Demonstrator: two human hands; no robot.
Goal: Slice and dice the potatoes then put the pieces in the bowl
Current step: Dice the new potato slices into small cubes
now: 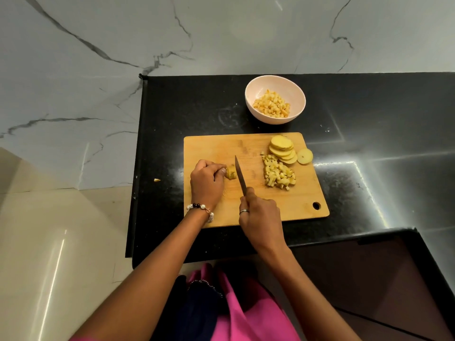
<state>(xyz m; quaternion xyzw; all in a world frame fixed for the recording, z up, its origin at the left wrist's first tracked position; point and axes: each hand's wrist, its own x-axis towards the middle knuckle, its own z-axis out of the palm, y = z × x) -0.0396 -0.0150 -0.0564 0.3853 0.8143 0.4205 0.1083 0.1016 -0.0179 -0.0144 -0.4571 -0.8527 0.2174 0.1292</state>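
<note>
Left hand (206, 183) pins potato (230, 172) – right hand (261, 215) grips knife (240, 175) beside it

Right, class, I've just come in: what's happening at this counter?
A person is cutting potato on a wooden cutting board. The left hand pinches a small potato piece, and the right hand grips a knife beside it. Potato slices and diced pieces wait on the board; the bowl already holds some dice.
</note>
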